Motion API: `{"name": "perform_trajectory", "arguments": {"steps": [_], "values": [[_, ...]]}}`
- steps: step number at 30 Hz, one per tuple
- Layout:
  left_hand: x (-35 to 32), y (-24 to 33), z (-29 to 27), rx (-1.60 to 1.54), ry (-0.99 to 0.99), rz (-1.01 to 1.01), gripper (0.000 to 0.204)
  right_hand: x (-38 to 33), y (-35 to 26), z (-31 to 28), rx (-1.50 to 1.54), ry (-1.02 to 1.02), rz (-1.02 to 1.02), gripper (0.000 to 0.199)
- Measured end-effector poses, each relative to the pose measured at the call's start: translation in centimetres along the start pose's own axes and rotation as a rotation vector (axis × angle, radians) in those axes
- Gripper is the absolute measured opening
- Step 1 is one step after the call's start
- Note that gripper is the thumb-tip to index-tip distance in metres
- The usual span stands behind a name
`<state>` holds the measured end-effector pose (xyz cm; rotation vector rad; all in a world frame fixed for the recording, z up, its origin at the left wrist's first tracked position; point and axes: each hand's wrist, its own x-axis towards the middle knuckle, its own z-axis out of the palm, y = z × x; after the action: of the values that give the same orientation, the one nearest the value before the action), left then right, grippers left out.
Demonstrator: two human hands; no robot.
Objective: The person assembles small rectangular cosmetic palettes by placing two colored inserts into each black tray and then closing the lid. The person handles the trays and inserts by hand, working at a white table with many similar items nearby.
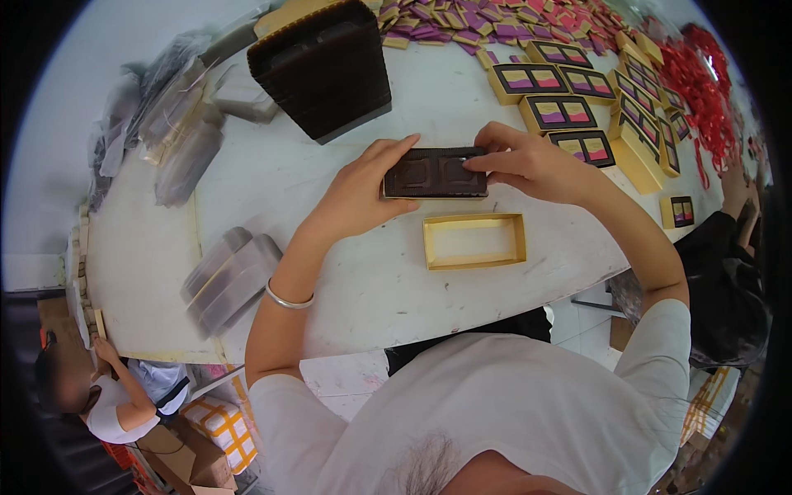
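A dark brown plastic tray point(436, 175) with two square hollows sits in a shallow gold box, whose rim shows along its near edge. My left hand point(355, 188) grips the left end of this box, thumb along the near side and fingers along the far side. At the tray's right end, my right hand point(528, 165) is closed with its fingertips on the tray's edge and right hollow. Just nearer to me stands an open gold box point(475, 264) with nothing in it. A tall stack of dark trays point(330, 78) rises beyond my left hand.
Clear plastic lids point(231, 280) lie at left, with bagged ones point(190, 157) behind. Filled gold boxes point(569, 114) stand at right, near small purple, gold and red packets point(495, 21). Red ribbons point(701, 82) heap at far right. Other people point(124, 400) work at both sides.
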<state>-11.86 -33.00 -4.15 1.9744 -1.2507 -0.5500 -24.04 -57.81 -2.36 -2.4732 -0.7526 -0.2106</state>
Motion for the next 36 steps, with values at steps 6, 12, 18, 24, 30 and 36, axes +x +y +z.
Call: {"name": "perform_trajectory", "arguments": {"steps": [6,12,18,24,30,36], "values": [[0.1,-0.7,0.1,-0.053,-0.019,0.017,0.074,2.0,-0.1,-0.5,-0.572,-0.377,-0.187,0.025],[-0.1,0.0,0.2,-0.047,-0.019,-0.037,0.072,1.3,-0.6,-0.3,0.016,-0.205,0.061,0.025],[-0.1,-0.5,0.6,-0.077,0.016,0.021,0.071,2.3,0.0,-0.4,0.195,-0.006,0.286,0.028],[-0.7,0.8,-0.1,0.014,0.062,0.007,0.064,12.4,-1.3,-3.8,-0.546,0.562,-0.276,0.025],[-0.9,1.6,-1.6,-0.005,0.115,-0.027,0.054,17.2,-0.3,-4.4,-0.620,0.312,-0.146,0.010],[-0.9,2.0,-2.2,0.010,0.320,0.041,0.042,17.0,-1.4,-7.0,-0.285,0.495,-0.233,0.015]]}}
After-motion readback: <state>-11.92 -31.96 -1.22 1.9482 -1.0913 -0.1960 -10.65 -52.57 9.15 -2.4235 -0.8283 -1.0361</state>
